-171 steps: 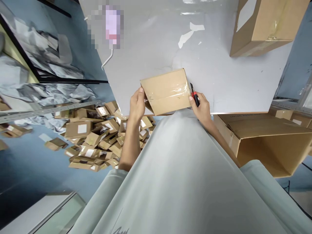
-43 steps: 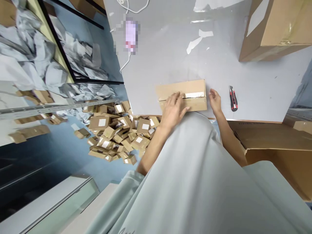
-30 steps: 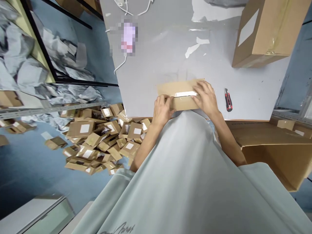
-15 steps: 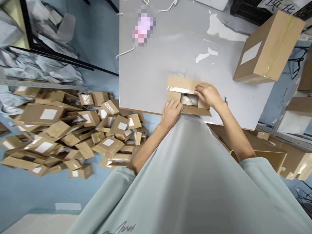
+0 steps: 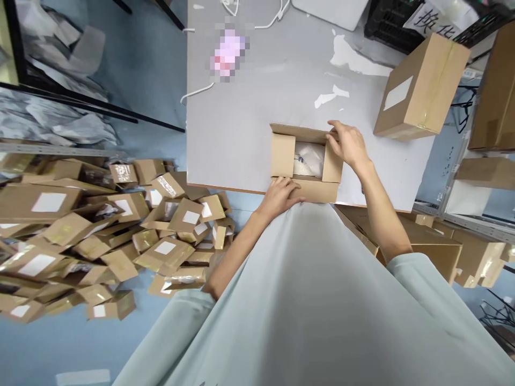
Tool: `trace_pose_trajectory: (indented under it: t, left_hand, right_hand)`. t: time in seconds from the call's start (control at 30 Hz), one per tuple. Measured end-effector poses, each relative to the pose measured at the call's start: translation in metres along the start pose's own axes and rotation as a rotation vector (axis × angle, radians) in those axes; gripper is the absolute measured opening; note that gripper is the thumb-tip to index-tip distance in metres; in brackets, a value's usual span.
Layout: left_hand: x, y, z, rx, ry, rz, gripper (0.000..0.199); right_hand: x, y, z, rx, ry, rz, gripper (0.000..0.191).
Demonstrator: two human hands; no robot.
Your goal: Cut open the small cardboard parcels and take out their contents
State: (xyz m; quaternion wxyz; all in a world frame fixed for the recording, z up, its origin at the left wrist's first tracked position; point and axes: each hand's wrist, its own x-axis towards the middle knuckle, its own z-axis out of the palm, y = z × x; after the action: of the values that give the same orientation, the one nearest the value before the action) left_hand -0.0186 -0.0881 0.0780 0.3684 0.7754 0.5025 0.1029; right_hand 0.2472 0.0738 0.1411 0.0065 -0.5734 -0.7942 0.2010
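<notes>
A small cardboard box (image 5: 282, 155) sits at the table's front edge with its flaps spread. Inside it lies a whitish plastic-wrapped item (image 5: 311, 158), whose contents I cannot make out. My left hand (image 5: 280, 197) rests on the near flap at its left end, fingers bent over the cardboard. At the box's far right corner, my right hand (image 5: 346, 143) has its thumb and fingers apart, touching the edge of the far flap.
The grey table (image 5: 229, 128) holds a blurred pink object (image 5: 228, 52), white cables and a tall taped carton (image 5: 418, 88). A black crate (image 5: 388, 24) stands at the back right. Many small boxes (image 5: 164, 247) are heaped on the left floor; a large open carton (image 5: 426, 244) is below the table's right.
The box's far flap now stands up and the opening is wider, showing more of the wrapped item. My right hand has shifted up and its fingers have spread. The view has moved slightly.
</notes>
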Motion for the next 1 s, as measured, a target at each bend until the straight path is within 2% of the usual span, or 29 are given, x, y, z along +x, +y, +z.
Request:
trace_pose_trajectory:
  t: [0.03, 0.13, 0.2, 0.27, 0.33, 0.53, 0.63, 0.73, 0.83, 0.9, 1.0]
  left_hand:
    - [0.001, -0.001, 0.001, 0.045, -0.023, 0.003, 0.028]
    - [0.007, 0.001, 0.005, 0.193, -0.087, -0.002, 0.051]
    - [0.012, 0.006, 0.005, 0.243, -0.091, 0.016, 0.057]
    - [0.019, 0.011, 0.005, 0.271, -0.057, 0.054, 0.06]
    - [0.027, 0.015, 0.003, 0.298, -0.031, 0.078, 0.066]
    - [0.046, 0.021, -0.01, 0.418, -0.155, 0.099, 0.061]
    - [0.036, 0.024, -0.026, 0.459, -0.101, 0.121, 0.058]
    - [0.016, 0.019, -0.05, 0.452, 0.001, 0.057, 0.054]
    - [0.002, 0.005, -0.071, 0.45, 0.055, -0.087, 0.057]
    - [-0.001, -0.005, -0.078, 0.447, 0.047, -0.167, 0.058]
    - [0.004, -0.009, -0.076, 0.434, -0.02, -0.207, 0.057]
  right_hand:
    - [0.003, 0.002, 0.002, -0.004, 0.062, 0.029, 0.054]
    - [0.013, 0.005, 0.021, -0.013, 0.262, 0.137, 0.057]
    - [0.017, 0.002, 0.036, -0.014, 0.318, 0.212, 0.055]
    - [0.017, -0.004, 0.049, -0.038, 0.261, 0.243, 0.051]
    - [0.013, -0.011, 0.057, -0.08, 0.157, 0.201, 0.049]
    - [-0.024, -0.023, 0.071, -0.142, -0.135, -0.143, 0.041]
    - [-0.049, -0.02, 0.069, -0.133, -0.153, -0.249, 0.041]
    - [-0.072, -0.017, 0.059, -0.092, -0.051, -0.257, 0.065]
    - [-0.09, -0.015, 0.05, -0.088, 0.013, -0.143, 0.087]
    - [-0.098, -0.013, 0.048, -0.096, 0.028, -0.05, 0.099]
    - [-0.102, -0.01, 0.051, -0.097, 0.02, 0.036, 0.112]
